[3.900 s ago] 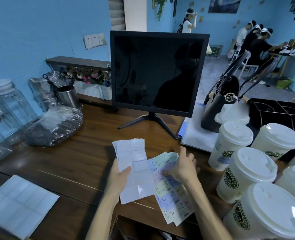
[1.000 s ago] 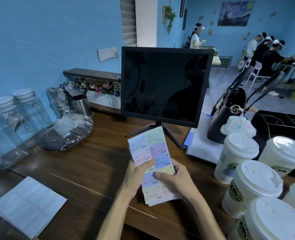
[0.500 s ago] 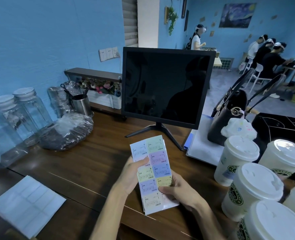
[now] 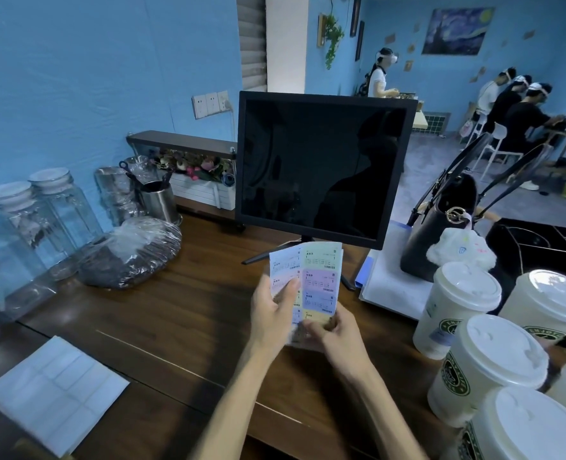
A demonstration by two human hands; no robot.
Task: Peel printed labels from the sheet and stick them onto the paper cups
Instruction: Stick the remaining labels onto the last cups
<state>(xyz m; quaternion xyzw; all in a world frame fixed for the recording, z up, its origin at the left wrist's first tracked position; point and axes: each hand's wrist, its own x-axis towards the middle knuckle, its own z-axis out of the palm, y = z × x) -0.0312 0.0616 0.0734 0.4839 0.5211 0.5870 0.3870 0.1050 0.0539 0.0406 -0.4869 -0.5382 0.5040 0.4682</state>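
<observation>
I hold a sheet of pastel printed labels [image 4: 320,277] upright above the wooden counter, in front of the monitor. My left hand [image 4: 273,315] grips its left edge, thumb across the front. My right hand [image 4: 333,330] pinches the lower part of the sheet near a yellow label. Several white lidded paper cups with green logos stand at the right: one [image 4: 457,303] nearest the sheet, another [image 4: 487,366] in front of it, and more [image 4: 553,303] behind.
A black monitor [image 4: 321,167] stands behind the sheet. A stack of blank backing sheets [image 4: 56,390] lies at the front left. Glass jars [image 4: 42,220], a plastic-wrapped bundle [image 4: 132,250], a black handbag [image 4: 441,230] and a dark tray [image 4: 547,244] ring the counter.
The blank sheet seen earlier has left my left hand. The label sheet is now raised a little higher, and my right hand has shifted from its lower edge to pinch near the yellow label.
</observation>
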